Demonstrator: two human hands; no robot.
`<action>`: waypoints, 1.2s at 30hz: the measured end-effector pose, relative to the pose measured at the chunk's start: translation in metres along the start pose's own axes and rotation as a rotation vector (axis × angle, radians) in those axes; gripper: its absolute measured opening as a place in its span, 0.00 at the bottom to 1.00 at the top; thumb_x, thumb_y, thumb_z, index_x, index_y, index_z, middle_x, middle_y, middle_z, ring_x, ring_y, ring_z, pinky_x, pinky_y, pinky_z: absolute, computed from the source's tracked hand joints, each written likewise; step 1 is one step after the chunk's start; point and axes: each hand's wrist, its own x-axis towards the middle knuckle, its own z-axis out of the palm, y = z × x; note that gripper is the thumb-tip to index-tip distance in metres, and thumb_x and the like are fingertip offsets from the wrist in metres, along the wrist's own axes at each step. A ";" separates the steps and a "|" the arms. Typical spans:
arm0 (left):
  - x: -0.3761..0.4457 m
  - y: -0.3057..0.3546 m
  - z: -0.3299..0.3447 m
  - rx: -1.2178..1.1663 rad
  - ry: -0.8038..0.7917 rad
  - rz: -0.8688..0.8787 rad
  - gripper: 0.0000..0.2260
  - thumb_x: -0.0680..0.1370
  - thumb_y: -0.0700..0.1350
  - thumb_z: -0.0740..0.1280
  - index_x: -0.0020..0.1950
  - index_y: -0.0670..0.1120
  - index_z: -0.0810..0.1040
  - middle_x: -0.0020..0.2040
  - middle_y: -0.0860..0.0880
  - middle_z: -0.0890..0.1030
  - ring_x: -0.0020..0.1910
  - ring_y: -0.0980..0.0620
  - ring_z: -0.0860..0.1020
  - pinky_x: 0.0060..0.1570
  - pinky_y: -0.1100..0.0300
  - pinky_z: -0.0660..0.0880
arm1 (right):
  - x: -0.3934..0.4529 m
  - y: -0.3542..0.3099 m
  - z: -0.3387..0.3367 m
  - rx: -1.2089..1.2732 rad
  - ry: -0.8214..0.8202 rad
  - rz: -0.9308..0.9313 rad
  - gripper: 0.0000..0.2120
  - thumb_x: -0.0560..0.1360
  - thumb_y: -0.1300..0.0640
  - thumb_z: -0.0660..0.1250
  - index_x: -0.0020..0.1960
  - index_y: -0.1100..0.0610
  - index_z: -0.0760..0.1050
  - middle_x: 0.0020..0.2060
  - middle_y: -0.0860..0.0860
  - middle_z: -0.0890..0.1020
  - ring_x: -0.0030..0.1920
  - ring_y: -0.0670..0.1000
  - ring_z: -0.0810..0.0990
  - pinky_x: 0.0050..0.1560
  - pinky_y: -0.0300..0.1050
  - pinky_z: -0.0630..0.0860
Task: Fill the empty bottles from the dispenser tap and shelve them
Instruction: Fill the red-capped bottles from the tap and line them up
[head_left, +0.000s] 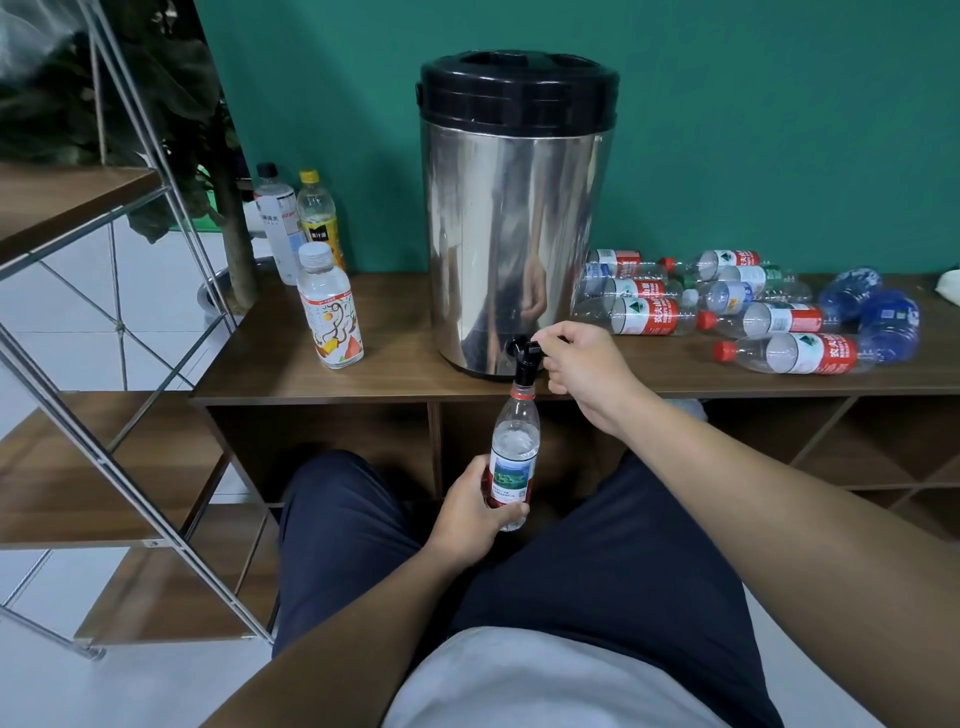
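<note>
A clear plastic bottle (513, 457) is being gripped by left fingers (485, 512) beneath the black tap (525, 358), its lever being pinched by right fingers (558, 353); overflow is being risked if released late.

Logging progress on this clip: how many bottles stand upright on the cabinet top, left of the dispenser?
3: a white-capped bottle nearest, a black-capped bottle and a yellow-capped bottle behind it by the wall. None looks hidden.

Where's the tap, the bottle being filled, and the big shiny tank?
tap (525, 353), head view, on its black spout.
bottle (514, 462), head view, on its label.
tank (511, 228), head view, on its steel side.
</note>
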 end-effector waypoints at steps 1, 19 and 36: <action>0.000 0.000 0.000 0.002 -0.001 0.000 0.26 0.75 0.44 0.85 0.69 0.55 0.78 0.59 0.57 0.87 0.58 0.61 0.85 0.59 0.65 0.81 | 0.000 0.000 0.000 -0.004 0.000 -0.001 0.10 0.88 0.59 0.65 0.59 0.63 0.82 0.31 0.49 0.71 0.28 0.45 0.66 0.29 0.41 0.64; 0.000 0.000 0.000 -0.015 0.002 0.006 0.27 0.74 0.44 0.85 0.70 0.55 0.79 0.59 0.57 0.87 0.58 0.60 0.85 0.58 0.67 0.80 | 0.001 -0.006 -0.001 -0.066 0.009 0.013 0.08 0.87 0.59 0.66 0.59 0.62 0.83 0.32 0.49 0.73 0.28 0.43 0.68 0.29 0.40 0.65; 0.000 0.000 -0.001 0.009 0.009 0.001 0.27 0.74 0.44 0.85 0.69 0.54 0.79 0.59 0.57 0.87 0.58 0.61 0.85 0.57 0.69 0.79 | 0.003 -0.009 -0.002 -0.105 -0.001 0.018 0.10 0.87 0.58 0.67 0.58 0.64 0.83 0.32 0.50 0.72 0.30 0.46 0.67 0.29 0.40 0.64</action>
